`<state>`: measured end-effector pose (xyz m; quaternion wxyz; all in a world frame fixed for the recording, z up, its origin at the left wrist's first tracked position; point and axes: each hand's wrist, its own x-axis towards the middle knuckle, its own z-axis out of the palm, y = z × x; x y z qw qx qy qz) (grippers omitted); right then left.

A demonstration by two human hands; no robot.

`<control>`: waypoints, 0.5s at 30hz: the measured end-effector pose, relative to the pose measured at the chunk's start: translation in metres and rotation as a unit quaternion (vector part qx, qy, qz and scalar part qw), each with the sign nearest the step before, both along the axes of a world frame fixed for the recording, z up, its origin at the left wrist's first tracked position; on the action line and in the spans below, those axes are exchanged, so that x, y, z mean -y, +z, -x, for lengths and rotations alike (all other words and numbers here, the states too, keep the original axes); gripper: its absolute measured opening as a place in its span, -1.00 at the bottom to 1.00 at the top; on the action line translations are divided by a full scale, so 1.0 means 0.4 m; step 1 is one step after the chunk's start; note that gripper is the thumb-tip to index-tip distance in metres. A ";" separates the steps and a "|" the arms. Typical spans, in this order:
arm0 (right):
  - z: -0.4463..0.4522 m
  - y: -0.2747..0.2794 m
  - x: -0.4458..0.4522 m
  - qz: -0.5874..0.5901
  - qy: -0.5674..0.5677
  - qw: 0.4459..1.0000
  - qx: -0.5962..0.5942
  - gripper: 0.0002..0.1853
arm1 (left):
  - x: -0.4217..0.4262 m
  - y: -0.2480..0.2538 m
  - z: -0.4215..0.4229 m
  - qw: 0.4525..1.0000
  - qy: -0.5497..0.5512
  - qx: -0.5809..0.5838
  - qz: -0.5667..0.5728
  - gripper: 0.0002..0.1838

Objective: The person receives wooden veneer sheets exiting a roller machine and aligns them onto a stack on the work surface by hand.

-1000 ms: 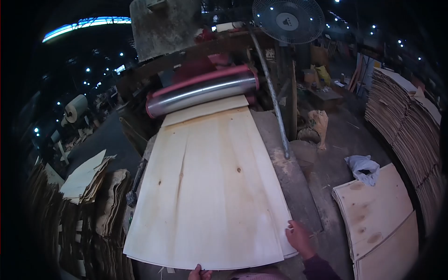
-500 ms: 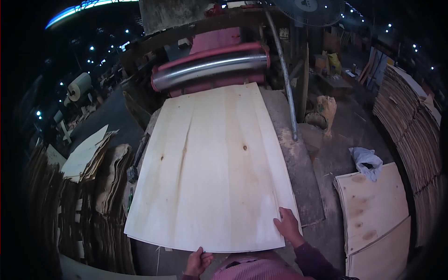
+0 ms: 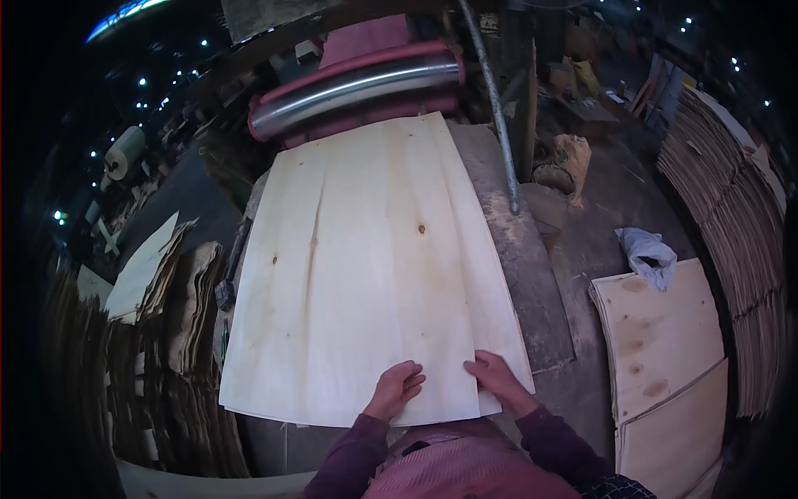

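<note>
A large pale wood veneer sheet (image 3: 357,274) with dark knots lies on a stack before me. Its right edge sits inward of another sheet (image 3: 503,349) beneath, which shows as a strip along the right side. My right hand (image 3: 499,381) pinches that upper edge near the front corner, thumb and fingers closed on it. Over the front part of the same sheet is my left hand (image 3: 397,391), its fingers loosely bent and slightly apart, with nothing in them. Whether the left fingertips touch the wood is hard to see.
Beyond the sheets stands a machine with a shiny metal roller (image 3: 357,87) and pink-red parts. A slanted metal pole (image 3: 495,108) rises at its right. Veneer stacks stand left (image 3: 195,308) and far right (image 3: 731,208). A plastic bag (image 3: 648,256) lies on a lower pile (image 3: 661,333).
My left hand has left the front edge and come up and right over the sheet. My right hand has moved slightly left with the upper sheet's edge. The view has shifted downward.
</note>
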<state>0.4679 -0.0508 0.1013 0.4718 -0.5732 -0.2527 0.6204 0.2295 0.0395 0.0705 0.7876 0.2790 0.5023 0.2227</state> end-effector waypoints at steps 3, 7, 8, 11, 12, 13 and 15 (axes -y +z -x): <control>0.020 -0.026 -0.026 -0.046 0.076 0.996 0.032 -0.60 | 0.040 0.063 0.000 0.996 -0.009 0.090 0.025 -0.56; -0.030 0.154 -0.049 -0.084 0.067 0.992 -0.072 -0.60 | 0.148 0.077 0.210 0.921 0.020 0.373 0.109 -0.47; -0.041 0.194 -0.036 -0.102 0.033 0.986 -0.125 -0.61 | 0.187 0.090 0.265 0.860 0.018 0.493 0.130 -0.45; -0.103 0.197 -0.019 -0.104 -0.048 0.975 -0.189 -0.61 | 0.269 0.090 0.377 0.920 -0.011 0.369 0.132 -0.44; -0.129 0.173 -0.007 -0.103 -0.044 0.982 -0.150 -0.60 | 0.287 0.086 0.379 0.944 0.064 0.300 0.123 -0.36; -0.142 0.149 0.009 -0.090 -0.050 0.982 -0.155 -0.58 | 0.296 0.082 0.379 0.957 0.136 0.228 0.114 -0.29; -0.155 0.100 0.055 -0.067 -0.036 0.988 -0.135 -0.57 | 0.309 0.000 0.438 0.927 0.321 0.176 0.083 -0.17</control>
